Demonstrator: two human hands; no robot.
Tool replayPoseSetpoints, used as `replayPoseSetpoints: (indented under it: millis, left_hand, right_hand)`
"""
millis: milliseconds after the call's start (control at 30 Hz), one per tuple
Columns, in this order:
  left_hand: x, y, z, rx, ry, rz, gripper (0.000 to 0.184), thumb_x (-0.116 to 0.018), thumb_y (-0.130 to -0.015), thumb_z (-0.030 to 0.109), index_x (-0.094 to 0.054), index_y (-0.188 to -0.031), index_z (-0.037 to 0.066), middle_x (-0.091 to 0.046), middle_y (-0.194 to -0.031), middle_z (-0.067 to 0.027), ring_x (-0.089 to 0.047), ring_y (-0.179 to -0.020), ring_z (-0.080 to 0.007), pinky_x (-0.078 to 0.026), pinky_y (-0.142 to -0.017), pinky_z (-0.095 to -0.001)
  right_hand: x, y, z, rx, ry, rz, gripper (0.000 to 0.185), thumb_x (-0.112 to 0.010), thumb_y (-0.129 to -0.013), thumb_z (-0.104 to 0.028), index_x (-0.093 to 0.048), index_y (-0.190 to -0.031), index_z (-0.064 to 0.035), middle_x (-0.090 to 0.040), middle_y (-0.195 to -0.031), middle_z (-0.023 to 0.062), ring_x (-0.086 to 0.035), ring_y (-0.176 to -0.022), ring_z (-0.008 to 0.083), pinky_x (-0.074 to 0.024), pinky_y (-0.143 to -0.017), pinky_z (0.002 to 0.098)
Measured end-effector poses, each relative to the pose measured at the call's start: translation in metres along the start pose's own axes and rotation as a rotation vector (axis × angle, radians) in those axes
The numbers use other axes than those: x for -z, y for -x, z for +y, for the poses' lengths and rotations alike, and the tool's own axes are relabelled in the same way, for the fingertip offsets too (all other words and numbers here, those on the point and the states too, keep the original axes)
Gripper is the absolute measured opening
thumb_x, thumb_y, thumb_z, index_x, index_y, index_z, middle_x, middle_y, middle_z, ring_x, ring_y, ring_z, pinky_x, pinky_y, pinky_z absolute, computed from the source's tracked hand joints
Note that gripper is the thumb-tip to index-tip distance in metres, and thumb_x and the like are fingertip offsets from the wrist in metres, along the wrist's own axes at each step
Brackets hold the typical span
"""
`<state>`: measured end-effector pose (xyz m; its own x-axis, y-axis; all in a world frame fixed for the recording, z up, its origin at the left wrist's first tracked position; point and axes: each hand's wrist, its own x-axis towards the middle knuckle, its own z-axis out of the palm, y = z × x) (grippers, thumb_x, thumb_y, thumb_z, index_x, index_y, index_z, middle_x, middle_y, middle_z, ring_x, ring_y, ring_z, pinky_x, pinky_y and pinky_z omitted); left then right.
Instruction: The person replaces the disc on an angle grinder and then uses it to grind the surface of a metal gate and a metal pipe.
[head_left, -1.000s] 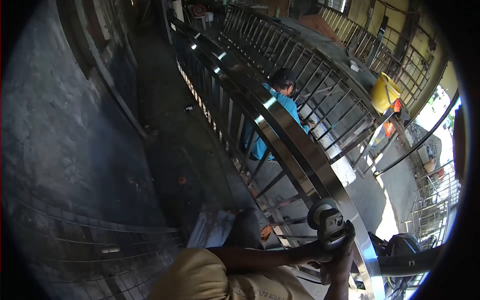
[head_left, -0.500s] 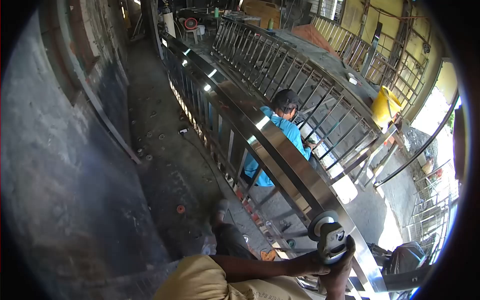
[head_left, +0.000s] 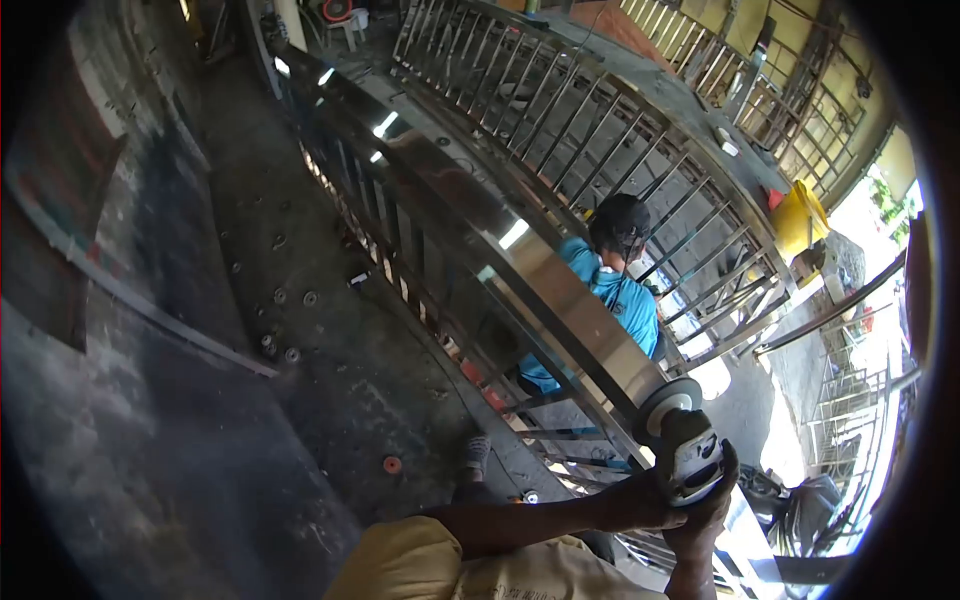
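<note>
An angle grinder (head_left: pixel 692 455) is held between my two hands at the lower right, its round disc (head_left: pixel 668 400) at the edge of a long polished metal beam (head_left: pixel 575 290). From the left, my left hand (head_left: pixel 645 500) is closed around the grinder's body. My right hand (head_left: pixel 712 505) wraps the grinder's near and right side, fingers curled over it. Whether the disc touches the metal, I cannot tell. The beam forms the top of a barred metal frame running away to the upper left.
A person in a blue shirt (head_left: pixel 625 300) crouches just beyond the beam. Behind them stands a barred railing (head_left: pixel 560 90). A yellow bucket (head_left: pixel 798 218) is at the right. Several small discs (head_left: pixel 292 355) lie on the floor by the wall (head_left: pixel 150 400).
The view has shifted, so the beam and the crouching person appear moved. In the picture, the grinder and both hands sit slightly further right. Both hands keep their grip.
</note>
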<state>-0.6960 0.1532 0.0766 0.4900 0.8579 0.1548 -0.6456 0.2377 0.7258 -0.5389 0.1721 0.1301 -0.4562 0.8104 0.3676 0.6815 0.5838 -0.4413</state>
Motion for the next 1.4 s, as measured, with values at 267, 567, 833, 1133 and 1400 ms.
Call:
replayPoseSetpoints:
  millis: [267, 567, 833, 1133, 1400]
  left_hand:
    - [0.017, -0.008, 0.004, -0.077, -0.162, -0.143, 0.074, -0.074, -0.087, 0.017, -0.037, -0.149, 0.005, -0.050, -0.144, -0.0097, -0.043, -0.138, -0.0230, -0.034, -0.115, -0.0397]
    - [0.044, 0.028, -0.006, 0.240, 0.025, -0.176, 0.073, -0.074, -0.088, 0.014, -0.037, -0.150, 0.005, -0.048, -0.146, -0.0073, -0.042, -0.138, -0.0190, -0.035, -0.114, -0.0356]
    - [0.047, 0.085, 0.081, 0.477, -0.067, -0.056, 0.066, -0.067, -0.092, 0.009, -0.036, -0.150, 0.007, -0.049, -0.143, -0.0087, -0.046, -0.135, -0.0193, -0.042, -0.110, -0.0339]
    - [0.100, 0.108, 0.115, 0.277, -0.043, -0.009, 0.054, -0.064, -0.096, 0.023, -0.045, -0.140, -0.001, -0.060, -0.126, -0.0115, -0.063, -0.111, -0.0152, -0.056, -0.088, -0.0292]
    - [0.179, 0.117, 0.161, 0.362, 0.445, 0.000, 0.056, -0.057, -0.100, 0.036, -0.040, -0.143, 0.004, -0.057, -0.130, -0.0113, -0.064, -0.115, -0.0221, -0.060, -0.091, -0.0391]
  right_hand:
    - [0.001, -0.012, -0.044, -0.170, 0.030, 0.126, 0.105, -0.086, -0.067, -0.029, -0.028, -0.148, 0.0013, -0.064, -0.115, 0.0245, -0.066, -0.103, 0.0435, -0.0533, -0.086, 0.0468]
    - [-0.037, 0.006, -0.077, -0.361, 0.030, 0.213, 0.095, -0.086, -0.065, -0.025, -0.036, -0.142, -0.0012, -0.068, -0.110, 0.0237, -0.069, -0.099, 0.0445, -0.0554, -0.082, 0.0468]
    - [-0.061, -0.010, -0.155, -0.393, -0.058, 0.273, 0.088, -0.089, -0.067, -0.028, -0.041, -0.136, -0.0026, -0.070, -0.105, 0.0232, -0.069, -0.095, 0.0443, -0.0566, -0.076, 0.0471]
    - [-0.085, -0.081, -0.215, -0.443, -0.014, 0.145, 0.094, -0.095, -0.056, -0.029, -0.042, -0.130, -0.0055, -0.071, -0.093, 0.0225, -0.069, -0.091, 0.0455, -0.0573, -0.072, 0.0472]
    - [-0.146, -0.168, -0.230, -0.672, 0.178, -0.145, 0.081, -0.085, -0.062, -0.025, -0.041, -0.128, -0.0094, -0.069, -0.088, 0.0253, -0.066, -0.090, 0.0499, -0.0524, -0.074, 0.0536]
